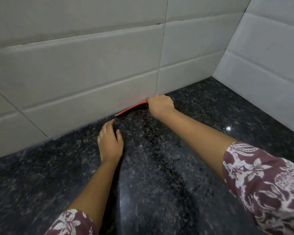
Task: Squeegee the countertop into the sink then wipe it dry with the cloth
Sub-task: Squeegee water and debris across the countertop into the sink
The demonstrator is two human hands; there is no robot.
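A dark speckled granite countertop (159,175) fills the lower half of the view. My right hand (160,105) is closed on a red squeegee (131,109) whose blade lies against the foot of the back wall, stretching left from the hand. My left hand (109,143) rests flat on the countertop just in front of the squeegee's left end, fingers apart and holding nothing. A wet streak runs down the stone between my two arms. No sink or cloth is in view.
Grey tiled walls (92,65) rise behind the countertop and meet a second tiled wall (265,65) at the right, forming a corner. Bright reflections (228,128) glint on the stone at the right.
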